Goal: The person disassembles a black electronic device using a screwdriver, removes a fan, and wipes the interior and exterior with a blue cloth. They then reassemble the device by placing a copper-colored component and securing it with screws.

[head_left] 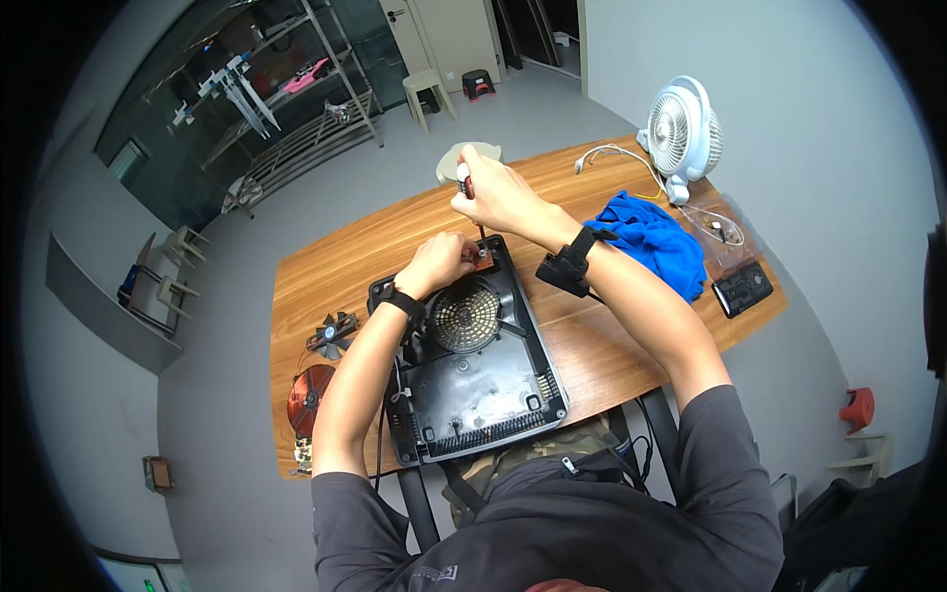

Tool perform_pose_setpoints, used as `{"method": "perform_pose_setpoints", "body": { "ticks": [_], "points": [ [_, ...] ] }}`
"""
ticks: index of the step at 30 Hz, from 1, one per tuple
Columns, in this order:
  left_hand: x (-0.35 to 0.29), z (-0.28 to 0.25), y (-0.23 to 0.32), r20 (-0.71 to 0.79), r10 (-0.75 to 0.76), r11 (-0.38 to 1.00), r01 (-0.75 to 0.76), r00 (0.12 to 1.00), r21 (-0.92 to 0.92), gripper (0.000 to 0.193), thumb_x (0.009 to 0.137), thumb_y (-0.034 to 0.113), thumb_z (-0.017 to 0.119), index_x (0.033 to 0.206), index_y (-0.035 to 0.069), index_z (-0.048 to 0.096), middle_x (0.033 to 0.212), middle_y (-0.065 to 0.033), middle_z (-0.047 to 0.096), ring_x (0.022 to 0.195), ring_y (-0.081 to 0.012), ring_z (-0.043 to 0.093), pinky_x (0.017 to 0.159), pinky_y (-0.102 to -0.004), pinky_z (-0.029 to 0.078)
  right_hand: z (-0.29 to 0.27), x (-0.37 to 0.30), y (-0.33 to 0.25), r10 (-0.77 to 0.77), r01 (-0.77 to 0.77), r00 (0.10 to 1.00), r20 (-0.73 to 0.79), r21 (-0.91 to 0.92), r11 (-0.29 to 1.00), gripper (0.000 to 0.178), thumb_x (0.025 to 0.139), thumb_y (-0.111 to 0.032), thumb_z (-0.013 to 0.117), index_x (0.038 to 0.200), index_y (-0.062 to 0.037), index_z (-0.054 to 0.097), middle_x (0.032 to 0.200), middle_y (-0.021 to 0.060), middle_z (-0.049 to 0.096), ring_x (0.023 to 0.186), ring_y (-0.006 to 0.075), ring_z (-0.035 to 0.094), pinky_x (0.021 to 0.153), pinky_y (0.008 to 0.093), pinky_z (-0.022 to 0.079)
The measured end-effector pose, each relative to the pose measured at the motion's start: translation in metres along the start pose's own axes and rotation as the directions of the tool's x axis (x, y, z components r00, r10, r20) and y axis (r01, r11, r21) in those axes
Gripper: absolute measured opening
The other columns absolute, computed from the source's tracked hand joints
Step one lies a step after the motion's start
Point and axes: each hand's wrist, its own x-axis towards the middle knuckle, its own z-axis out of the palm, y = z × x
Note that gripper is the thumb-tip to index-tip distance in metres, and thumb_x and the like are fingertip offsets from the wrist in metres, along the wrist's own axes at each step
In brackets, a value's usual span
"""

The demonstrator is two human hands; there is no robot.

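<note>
The black plastic housing of an induction cooker (pixel 478 380) lies open-side up on the table before me, with a round vent grille in its floor. My right hand (pixel 505 195) is wrapped round the handle of a screwdriver (pixel 464 180), held upright over the housing's far end. Its shaft points down at a small brown circuit board (pixel 483 261) in the far right corner. My left hand (pixel 439 262) is closed at the board's left edge, its fingertips partly hidden. Whether the screwdriver tip sits in a screw is too small to tell.
Left of the housing lie a black fan (pixel 332 335), a copper coil (pixel 309 400) and a small board with components (pixel 303 454). To the right are a blue cloth (pixel 646 242), a black phone-like device (pixel 742 289), a clear plastic bag (pixel 725 232) and a white-blue desk fan (pixel 681 133) with its cable.
</note>
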Motion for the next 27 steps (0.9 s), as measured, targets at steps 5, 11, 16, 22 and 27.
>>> {"method": "perform_pose_setpoints", "body": {
  "ticks": [5,11,16,22,27],
  "points": [
    [0.002,-0.006,0.005,0.042,-0.045,0.999,0.044,0.998,0.024,0.031,0.082,0.014,0.07,0.111,0.008,0.076,0.1,-0.0165,0.076,0.098,-0.0349,0.072,0.088,-0.0444,0.057,0.001,0.0,0.006,-0.023,0.023,0.998,-0.058,0.012,1.0,0.038,0.084,-0.016,0.067,0.109,-0.0006,0.045,0.095,0.0262,0.065,0.089,0.0491,0.064,0.076,0.0546,0.053],
    [0.008,-0.016,0.024,0.006,-0.104,0.994,0.103,0.995,0.025,0.026,0.084,0.016,0.065,0.105,0.007,0.077,0.096,-0.0189,0.075,0.094,-0.037,0.072,0.087,-0.047,0.056,-0.008,0.005,0.006,-0.043,0.044,0.99,-0.135,0.0,0.999,0.041,0.084,-0.019,0.069,0.113,-0.0006,0.046,0.098,0.0272,0.065,0.091,0.0476,0.065,0.079,0.0511,0.053],
    [0.022,-0.005,0.016,-0.052,-0.063,0.998,0.062,0.997,-0.012,0.019,0.084,0.016,0.066,0.097,0.006,0.077,0.093,-0.0213,0.074,0.091,-0.0391,0.072,0.085,-0.0487,0.056,-0.019,0.001,0.0,-0.005,0.006,0.992,-0.127,0.006,1.0,0.041,0.084,-0.018,0.07,0.113,-0.0009,0.046,0.095,0.0261,0.065,0.09,0.0471,0.065,0.077,0.0505,0.053],
    [0.037,0.003,0.02,-0.052,-0.115,0.991,0.118,0.992,0.07,0.018,0.081,0.021,0.073,0.089,0.005,0.078,0.088,-0.0204,0.074,0.087,-0.0387,0.072,0.081,-0.0483,0.057,-0.028,-0.009,0.011,-0.006,0.003,0.992,-0.125,-0.028,1.0,0.039,0.083,-0.017,0.07,0.111,-0.0008,0.047,0.094,0.0262,0.065,0.088,0.0464,0.066,0.076,0.051,0.053],
    [0.04,0.004,0.032,-0.033,-0.168,0.974,0.171,0.985,0.15,0.019,0.077,0.02,0.073,0.084,0.003,0.077,0.085,-0.0222,0.074,0.084,-0.0399,0.073,0.079,-0.0494,0.058,-0.032,-0.011,0.013,0.04,-0.044,0.992,-0.118,-0.03,0.999,0.041,0.081,-0.017,0.071,0.111,-0.0002,0.048,0.094,0.0267,0.067,0.092,0.0468,0.066,0.077,0.0529,0.054]
  ]
}}
